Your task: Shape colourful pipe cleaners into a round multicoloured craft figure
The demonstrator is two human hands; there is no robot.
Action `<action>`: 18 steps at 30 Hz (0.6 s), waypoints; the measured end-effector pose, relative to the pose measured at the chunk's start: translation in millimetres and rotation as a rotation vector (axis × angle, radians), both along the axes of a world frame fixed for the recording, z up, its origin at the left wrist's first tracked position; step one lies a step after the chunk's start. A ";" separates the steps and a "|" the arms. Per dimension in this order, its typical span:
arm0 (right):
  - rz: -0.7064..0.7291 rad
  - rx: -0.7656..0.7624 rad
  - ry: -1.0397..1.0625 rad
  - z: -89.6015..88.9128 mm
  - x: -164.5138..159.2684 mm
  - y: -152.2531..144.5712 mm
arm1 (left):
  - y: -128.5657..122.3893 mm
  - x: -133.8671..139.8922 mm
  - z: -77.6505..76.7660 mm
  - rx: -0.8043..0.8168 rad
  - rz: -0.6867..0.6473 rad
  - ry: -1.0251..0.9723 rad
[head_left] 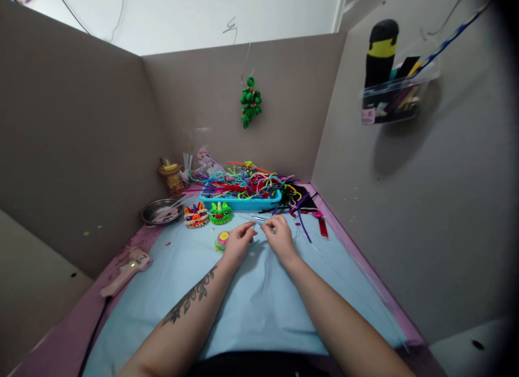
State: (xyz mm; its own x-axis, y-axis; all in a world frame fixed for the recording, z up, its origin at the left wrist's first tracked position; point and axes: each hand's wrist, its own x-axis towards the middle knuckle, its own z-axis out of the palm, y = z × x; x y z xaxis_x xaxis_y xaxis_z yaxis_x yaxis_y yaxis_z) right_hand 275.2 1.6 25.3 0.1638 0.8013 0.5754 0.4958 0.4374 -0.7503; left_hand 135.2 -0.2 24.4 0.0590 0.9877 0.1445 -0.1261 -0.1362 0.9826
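My left hand (240, 239) is closed in a pinch just above the light-blue cloth (259, 312). What its fingertips hold, perhaps a thin pale-blue strand, is too small to make out. Close beside it, my right hand (278, 233) is closed around a slim silver tool (259, 218) whose end points left; its kind does not show. Touching or just behind my left wrist is a round, multicoloured fuzzy piece (221, 240). Farther back stand a green pipe-cleaner animal head (221, 213) and an orange-and-white one (196, 216).
A blue tray (243, 205) heaped with pipe cleaners (251, 183) stands at the back. On the left are a metal bowl (151, 213), a glue gun (130, 270) and a cup (172, 178). A green pipe-cleaner ornament (250, 102) hangs behind; a bin (389, 104) is fixed on the right wall.
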 end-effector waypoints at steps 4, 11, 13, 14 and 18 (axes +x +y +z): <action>-0.021 -0.002 -0.010 0.4 0.9 -0.8 | -0.6 1.3 0.7 -0.022 -0.034 -0.061; -0.041 0.017 -0.072 4.8 -0.6 -6.2 | 0.6 2.2 -2.2 -0.018 -0.084 -0.110; -0.045 0.020 -0.089 5.2 -1.5 -7.4 | 0.5 2.3 -2.4 -0.014 -0.083 -0.113; -0.046 0.021 -0.095 5.0 -1.9 -7.8 | 0.4 2.4 -2.2 -0.013 -0.080 -0.114; -0.050 0.024 -0.129 3.9 -3.8 -8.5 | -0.1 2.9 -0.8 -0.012 -0.078 -0.123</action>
State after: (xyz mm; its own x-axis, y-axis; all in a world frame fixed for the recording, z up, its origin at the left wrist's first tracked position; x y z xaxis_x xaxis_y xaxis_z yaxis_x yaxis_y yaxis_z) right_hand 271.4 -6.9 29.2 0.1265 0.7794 0.6136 0.6093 0.4271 -0.6681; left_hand 138.1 -0.4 23.6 0.1186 0.9825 0.1434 -0.2558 -0.1093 0.9605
